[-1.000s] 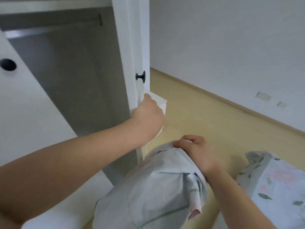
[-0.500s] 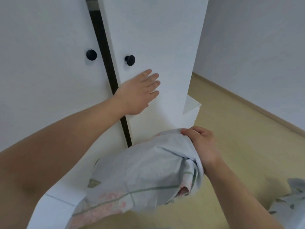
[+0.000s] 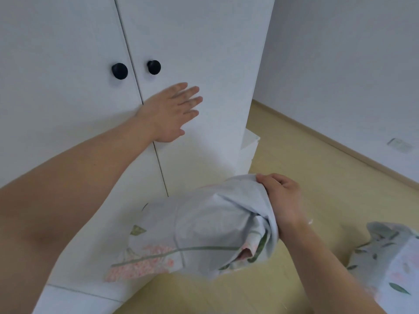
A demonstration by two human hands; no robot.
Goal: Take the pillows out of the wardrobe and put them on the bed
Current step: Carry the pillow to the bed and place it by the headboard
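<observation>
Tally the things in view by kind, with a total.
Wardrobe doors: 2, left and right
Black knobs: 2, and
Floral pillows: 2, one held, one at the lower right edge
Hands: 2, left hand and right hand
Total: 8

The wardrobe (image 3: 192, 41) has smooth, matt white door panels with round black knobs (image 3: 154, 67) of slight sheen, the pillow (image 3: 204, 227) is soft, creased pale cloth printed with flowers, and the floor (image 3: 317, 168) looks like smooth light wood.
</observation>
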